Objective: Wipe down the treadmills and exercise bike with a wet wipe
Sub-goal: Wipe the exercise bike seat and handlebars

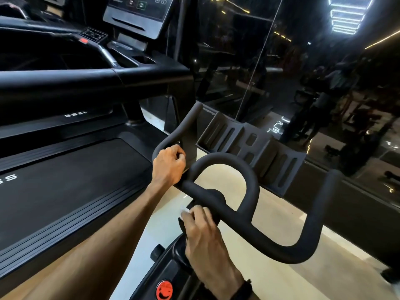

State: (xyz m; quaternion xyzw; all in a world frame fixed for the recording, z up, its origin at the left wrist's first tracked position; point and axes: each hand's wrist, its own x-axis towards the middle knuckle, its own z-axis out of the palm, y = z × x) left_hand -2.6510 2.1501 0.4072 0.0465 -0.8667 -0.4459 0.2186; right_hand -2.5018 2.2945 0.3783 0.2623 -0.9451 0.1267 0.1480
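Matte black looped handlebar of exercise bike [249, 180] fills centre-right. Behind it, a black slotted plastic tray on the bike [249, 146], w/ ribbed recesses; contents can't be made out, looks dark inside. On the black treadmill w/ silver trim [65, 191] at left, a rectangular cup pocket in the console [144, 59], inside too dark to tell.

Left hand [167, 164] grips the left horn of the handlebar, fingers curled round it. Right hand [203, 232] is down at the stem under the handlebar's centre, fingers bent round a small white wet wipe [185, 211]; only a scrap of wipe shows at the fingertips, pressed vs. the black stem. Dark band on the right wrist [244, 287].

Red round knob on the bike frame [164, 290] just below the right hand, near bottom edge.

Room: pale glossy floor strip [270, 224] btwn treadmill deck edge and dark glass wall [281, 72] at right; bike sits in that strip, bars near the glass.
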